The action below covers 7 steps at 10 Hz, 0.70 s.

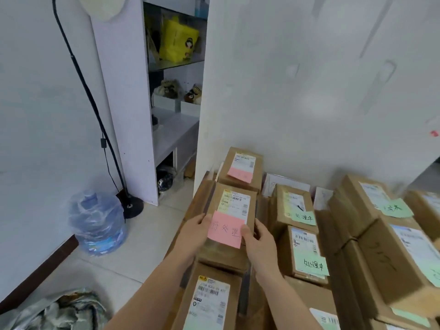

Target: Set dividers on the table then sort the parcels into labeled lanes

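A brown cardboard parcel (234, 206) with a white shipping label and a pink handwritten note (225, 228) lies in the leftmost lane. My left hand (194, 234) grips its left side and my right hand (258, 241) grips its right side, thumb on the pink note. Behind it sits another pink-noted parcel (240, 169). A parcel without a note (209, 298) lies nearest me in the same lane. Parcels with green notes (295, 209) (306, 252) fill the middle lane. More green-noted parcels (375, 198) are stacked at the right. Upright cardboard dividers (263, 208) separate the lanes.
A white wall (309, 91) backs the table. Left of it stand a white shelf unit (166, 91), a black lamp stand (129, 207) and a plastic-wrapped water jug (97, 222) on the tiled floor. A crumpled bag (59, 310) lies at the bottom left.
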Motion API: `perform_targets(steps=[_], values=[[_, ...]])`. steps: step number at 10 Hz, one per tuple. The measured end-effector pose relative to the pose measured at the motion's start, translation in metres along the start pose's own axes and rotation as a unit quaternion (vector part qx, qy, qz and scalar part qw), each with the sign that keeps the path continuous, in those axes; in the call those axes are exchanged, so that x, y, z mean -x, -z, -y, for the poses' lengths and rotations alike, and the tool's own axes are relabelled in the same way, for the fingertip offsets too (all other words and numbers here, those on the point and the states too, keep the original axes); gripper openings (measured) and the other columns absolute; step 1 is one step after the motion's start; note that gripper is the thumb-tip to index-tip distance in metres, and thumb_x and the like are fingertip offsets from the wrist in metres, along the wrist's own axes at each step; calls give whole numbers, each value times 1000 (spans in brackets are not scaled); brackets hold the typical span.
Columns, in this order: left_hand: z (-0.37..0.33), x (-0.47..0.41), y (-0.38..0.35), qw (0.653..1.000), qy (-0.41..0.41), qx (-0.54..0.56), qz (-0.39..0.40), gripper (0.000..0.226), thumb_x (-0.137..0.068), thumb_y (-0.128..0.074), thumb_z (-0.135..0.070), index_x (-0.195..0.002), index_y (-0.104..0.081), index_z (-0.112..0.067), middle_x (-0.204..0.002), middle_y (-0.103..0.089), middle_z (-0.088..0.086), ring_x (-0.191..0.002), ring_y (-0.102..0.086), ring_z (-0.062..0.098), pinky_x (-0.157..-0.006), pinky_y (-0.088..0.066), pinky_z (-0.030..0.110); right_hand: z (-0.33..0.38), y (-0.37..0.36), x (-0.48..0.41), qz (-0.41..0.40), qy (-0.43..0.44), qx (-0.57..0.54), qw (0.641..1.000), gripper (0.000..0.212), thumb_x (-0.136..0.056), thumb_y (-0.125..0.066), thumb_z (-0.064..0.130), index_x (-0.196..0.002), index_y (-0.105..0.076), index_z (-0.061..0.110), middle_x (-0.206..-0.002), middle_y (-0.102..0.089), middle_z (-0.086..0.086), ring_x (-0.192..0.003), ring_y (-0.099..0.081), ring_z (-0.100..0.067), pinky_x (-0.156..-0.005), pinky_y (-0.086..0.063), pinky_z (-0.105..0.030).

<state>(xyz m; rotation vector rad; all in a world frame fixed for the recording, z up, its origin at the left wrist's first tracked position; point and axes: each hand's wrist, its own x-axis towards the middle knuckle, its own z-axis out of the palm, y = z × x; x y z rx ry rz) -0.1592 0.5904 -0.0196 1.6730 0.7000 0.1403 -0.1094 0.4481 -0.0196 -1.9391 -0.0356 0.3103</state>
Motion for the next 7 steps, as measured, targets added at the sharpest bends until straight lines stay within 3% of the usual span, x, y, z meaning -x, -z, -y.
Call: perform_targets(steps=[1,2,3,4,5,6,7], values=[[0,-5,0,1000,-7,-14,9,25,-103,-37,-35,-89,-58,-32,-85,-64,-13,-81,-55,-1,-69,-42,18,-2,-3,-3,-4,2,10,1000,47,-97,-55,32,-143,-44,27,-113,-61,18,-107,-59,-7,-90,-56,-36],[3,-9,-1,999,-10,-27,22,29,-103,-37,-38,-96,-63,-26,-86,-65,-11,-81,-57,1,-69,-42,18,-3,-6,-4,-14,3,20,1000,51,-98,-54,34,-146,-39,28,-126,-61,10,-110,-60,-9,-90,-57,-37],[5,-12,-2,999,-14,-40,19,25,-103,-36,-40,-83,-51,-37,-85,-59,-14,-79,-53,-1,-68,-41,18,-3,-8,-1,-20,11,35,999,47,-98,-52,36,-144,-39,30,-120,-62,13,-108,-61,-7,-89,-57,-34],[7,-13,-3,996,-10,-82,22,25,-101,-36,-46,-108,-56,-33,-112,-63,-8,-103,-59,12,-93,-49,35,1,-6,4,-19,28,62,998,43,-99,-50,38,-140,-37,35,-124,-61,12,-109,-60,-7,-92,-55,-32],[4,-10,-2,994,-31,-108,-9,53,-99,-38,-50,-145,-38,-25,-143,-49,1,-131,-46,24,-109,-39,46,7,1,9,-13,44,100,994,49,-100,-49,37,-145,-36,27,-137,-54,8,-121,-54,-11,-98,-46,-30],[-3,1,-1,986,-86,-138,-33,43,-99,-43,-43,-138,-44,-24,-125,-57,-9,-114,-55,15,-91,-49,29,7,13,17,-28,46,131,990,54,-98,-53,37,-148,-34,28,-148,-45,7,-137,-42,-16,-110,-37,-37],[-15,14,3,969,-160,-183,-49,15,-99,-46,-39,-112,-51,-32,-90,-56,-22,-85,-57,2,-63,-42,15,7,29,25,-38,69,156,985,57,-97,-54,39,-149,-33,29,-152,-39,8,-141,-35,-14,-115,-32,-37]])
